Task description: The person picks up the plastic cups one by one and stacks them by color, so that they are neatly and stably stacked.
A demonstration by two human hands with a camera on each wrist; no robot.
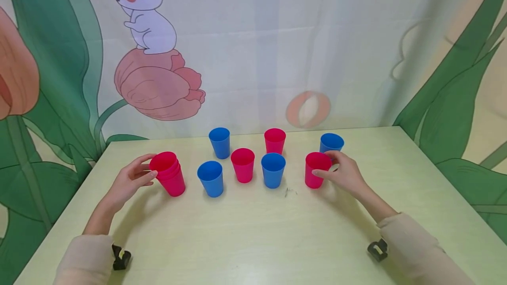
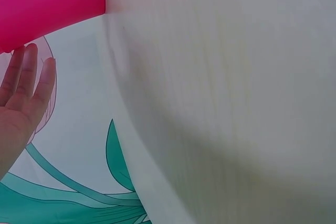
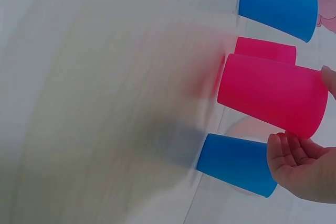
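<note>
Cups, pink and blue, stand mouth-up on the bench (image 1: 253, 236); you have one hand at each side of the group. Your right hand (image 1: 344, 174) pinches a single pink cup (image 1: 314, 164), thumb on its near face, other fingers round the far side. Axis close to vertical; whether its base is clear of the bench, cannot tell.

Your left hand (image 1: 132, 177) is at the pink stack (image 1: 170, 181), at least two cups nested. Left fingers are fairly straight and spread, tips touching its outer side; they are not wrapped round it. Stack leans a little in the head view; cannot tell true tilt from lens effect.

Key relation: the held cup lies to the left of your right palm, and the stack lies well apart from it, farther left across the bench, just right of your left palm. Each hand is the nearer one to its own item. A straight line from held cup to stack crosses three standing cups: the front right blue cup (image 1: 273, 173), the middle pink cup (image 1: 243, 166) and the front left blue cup (image 1: 211, 181). Judgement: a low path along that line risks knocking them; height matters.

Close behind your right fingers stands the rear right blue cup (image 1: 332, 140), partly hidden. Farther back: the rear pink cup (image 1: 275, 140) and the rear left blue cup (image 1: 219, 144).
</note>
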